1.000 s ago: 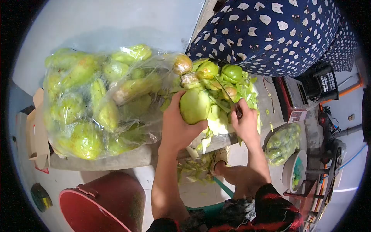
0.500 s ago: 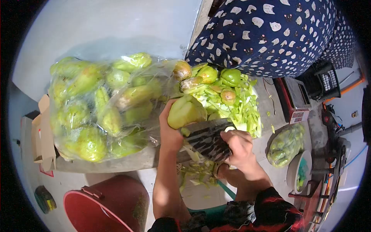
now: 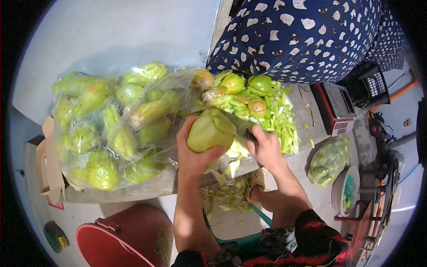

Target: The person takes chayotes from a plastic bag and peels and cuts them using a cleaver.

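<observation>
A partly peeled green papaya (image 3: 210,133) rests in my left hand (image 3: 192,153), with the fingers behind it and the thumb across its lower side. My right hand (image 3: 269,149) is closed around the dark handle of a knife (image 3: 251,136). The broad blade shows only in part, turned nearly edge-on beside the papaya's right side. Beneath both hands a pile of pale green peels (image 3: 282,127) spreads over the ledge. Several unpeeled fruits, one of them a dark green papaya (image 3: 260,85), lie on the pile.
A clear plastic bag (image 3: 120,120) of green papayas fills the ledge at left. Below it stands a red bucket (image 3: 126,236). Fallen peels (image 3: 227,198) lie by my feet. At right are a scale (image 3: 336,107), another filled bag (image 3: 329,161) and a basin (image 3: 339,196). A person in patterned cloth (image 3: 298,40) is opposite.
My right hand has moved up and slightly left, and the knife's broad dark blade has turned from face-on to nearly edge-on. The papaya stays in my left hand, slightly further left.
</observation>
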A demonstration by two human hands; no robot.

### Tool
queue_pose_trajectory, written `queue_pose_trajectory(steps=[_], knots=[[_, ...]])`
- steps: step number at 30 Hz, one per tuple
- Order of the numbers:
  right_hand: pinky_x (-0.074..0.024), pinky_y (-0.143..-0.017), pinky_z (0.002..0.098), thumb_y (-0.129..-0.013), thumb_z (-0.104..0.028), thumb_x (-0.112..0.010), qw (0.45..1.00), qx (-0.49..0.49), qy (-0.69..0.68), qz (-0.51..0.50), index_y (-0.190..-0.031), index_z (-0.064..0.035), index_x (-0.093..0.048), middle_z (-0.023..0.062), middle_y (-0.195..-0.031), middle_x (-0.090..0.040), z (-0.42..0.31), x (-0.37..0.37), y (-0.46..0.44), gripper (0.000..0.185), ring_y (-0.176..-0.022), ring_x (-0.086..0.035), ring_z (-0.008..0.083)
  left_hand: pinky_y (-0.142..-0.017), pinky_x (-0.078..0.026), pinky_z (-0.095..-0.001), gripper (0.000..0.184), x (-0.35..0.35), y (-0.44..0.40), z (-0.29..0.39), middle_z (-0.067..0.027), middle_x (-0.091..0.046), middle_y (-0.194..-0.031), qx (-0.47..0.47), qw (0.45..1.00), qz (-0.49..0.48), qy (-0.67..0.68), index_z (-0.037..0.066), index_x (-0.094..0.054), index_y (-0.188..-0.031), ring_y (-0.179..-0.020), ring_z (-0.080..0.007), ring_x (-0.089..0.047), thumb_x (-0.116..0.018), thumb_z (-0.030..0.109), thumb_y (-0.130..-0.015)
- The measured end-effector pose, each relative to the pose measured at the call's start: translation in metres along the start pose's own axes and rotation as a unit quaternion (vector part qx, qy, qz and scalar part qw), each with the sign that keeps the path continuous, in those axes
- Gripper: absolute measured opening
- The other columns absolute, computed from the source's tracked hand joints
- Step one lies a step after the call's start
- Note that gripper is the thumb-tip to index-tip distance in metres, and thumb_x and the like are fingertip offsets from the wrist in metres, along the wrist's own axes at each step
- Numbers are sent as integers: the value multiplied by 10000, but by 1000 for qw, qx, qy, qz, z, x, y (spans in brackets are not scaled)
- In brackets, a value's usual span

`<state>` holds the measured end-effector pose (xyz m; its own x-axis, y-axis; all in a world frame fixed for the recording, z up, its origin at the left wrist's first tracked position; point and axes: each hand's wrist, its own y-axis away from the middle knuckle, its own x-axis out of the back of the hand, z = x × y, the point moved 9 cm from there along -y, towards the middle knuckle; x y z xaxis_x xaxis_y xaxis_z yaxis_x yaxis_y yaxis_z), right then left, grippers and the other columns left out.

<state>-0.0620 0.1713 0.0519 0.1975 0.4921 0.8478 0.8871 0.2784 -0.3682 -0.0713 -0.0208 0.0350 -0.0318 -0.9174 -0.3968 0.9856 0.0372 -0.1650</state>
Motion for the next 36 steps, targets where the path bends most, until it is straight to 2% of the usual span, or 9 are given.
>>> queue_pose_trajectory(steps=[5,8,10,14,18,20,25,27,36], knots=[[-486,-551,470,-778,-92,-665,996,-86,-21,24,-897,-62,-493,190,-648,-616,26,4,-4,212,-626,-622,411,-785,-496,-280,702,7,0,-6,-53,-624,-986,24,996,21,82,11,-550,-1111,-884,-139,-605,-858,248,-527],[-483,-535,446,-806,-88,-655,995,-84,-45,42,-879,-53,-495,181,-637,-607,21,7,-6,179,-609,-617,406,-782,-502,-295,674,1,-7,-4,-61,-628,-1008,18,995,-26,100,7,-545,-1135,-889,-144,-606,-849,245,-582],[-483,-527,429,-816,-88,-653,992,-90,-69,46,-874,-51,-496,174,-627,-601,24,6,-6,172,-593,-617,394,-804,-495,-303,594,7,-3,-19,-86,-620,-1055,170,985,38,14,-2,-546,-1160,-926,-148,-595,-805,258,-693],[-474,-500,381,-841,-94,-656,990,-102,-89,50,-840,-36,-493,155,-599,-583,19,9,-8,173,-543,-613,355,-834,-496,-320,529,22,-5,-40,-114,-599,-1136,135,984,118,23,-6,-514,-1221,-983,-173,-591,-724,233,-799],[-470,-493,369,-842,-89,-662,990,-83,-94,67,-819,-29,-493,147,-586,-573,8,22,-13,180,-522,-612,328,-875,-511,-367,568,26,-13,-54,-125,-572,-1207,94,937,117,316,-4,-426,-1310,-1031,-243,-594,-672,227,-853],[-460,-480,345,-845,-81,-663,987,-117,-98,39,-805,-24,-498,141,-580,-567,10,21,-12,178,-504,-602,309,-861,-518,-373,575,10,7,-97,-114,-585,-1177,255,914,95,302,-8,-441,-1302,-991,-245,-605,-699,195,-830],[-441,-474,300,-800,-93,-713,989,-34,-111,88,-768,-21,-516,105,-581,-566,12,23,1,212,-469,-564,185,-790,-533,-392,622,13,3,-68,-113,-616,-1103,222,969,92,60,-5,-497,-1255,-914,-230,-629,-779,142,-720],[-467,-490,369,-693,-114,-724,992,89,-10,93,-905,-30,-584,113,-643,-582,-16,32,3,268,-549,-596,314,-781,-516,-403,603,1,-11,-21,-158,-624,-1078,19,966,2,-257,-17,-545,-1191,-911,-285,-639,-787,155,-666],[-437,-464,383,-684,-193,-670,975,204,-10,88,-911,-1,-581,106,-663,-540,-64,43,7,310,-525,-550,283,-812,-484,-434,600,-16,-5,8,-189,-623,-1037,-143,886,-2,-441,8,-593,-1149,-968,-380,-589,-761,157,-593]])
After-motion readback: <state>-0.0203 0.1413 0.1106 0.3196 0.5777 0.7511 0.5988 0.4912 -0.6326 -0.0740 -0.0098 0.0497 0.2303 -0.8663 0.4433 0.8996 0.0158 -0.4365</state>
